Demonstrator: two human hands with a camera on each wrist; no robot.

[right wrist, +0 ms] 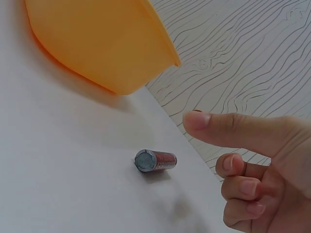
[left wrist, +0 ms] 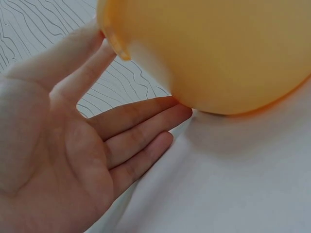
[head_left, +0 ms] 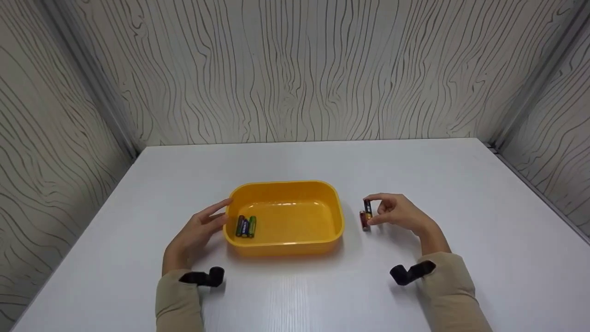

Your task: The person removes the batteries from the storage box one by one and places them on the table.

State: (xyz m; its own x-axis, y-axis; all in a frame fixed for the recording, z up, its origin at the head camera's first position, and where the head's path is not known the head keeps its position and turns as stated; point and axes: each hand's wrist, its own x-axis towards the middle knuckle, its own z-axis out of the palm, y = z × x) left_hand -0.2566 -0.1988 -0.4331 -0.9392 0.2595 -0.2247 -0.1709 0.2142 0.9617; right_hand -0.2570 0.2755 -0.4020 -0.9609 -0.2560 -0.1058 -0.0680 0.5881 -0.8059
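Note:
My right hand (head_left: 400, 212) pinches a black and gold battery (head_left: 368, 207) between thumb and index finger, to the right of the yellow basin (head_left: 286, 250). In the right wrist view that battery is hidden behind the thumb (right wrist: 198, 121), and the other fingers are curled. A red battery (right wrist: 163, 160) lies on the white table just below this hand. At the basin's left side, my left hand (head_left: 198, 233) touches the wall and rim with extended fingers (left wrist: 138, 138). Inside the basin, a green battery (head_left: 252, 226), a blue one (head_left: 245, 228) and a dark one (head_left: 239, 225) lie side by side at the left.
The white table (head_left: 286, 299) reaches back to a wood-grain patterned panel (head_left: 286, 74), with similar panels at both sides. Each sleeve cuff carries a black strap with a small black camera, such as the left one (head_left: 215, 276).

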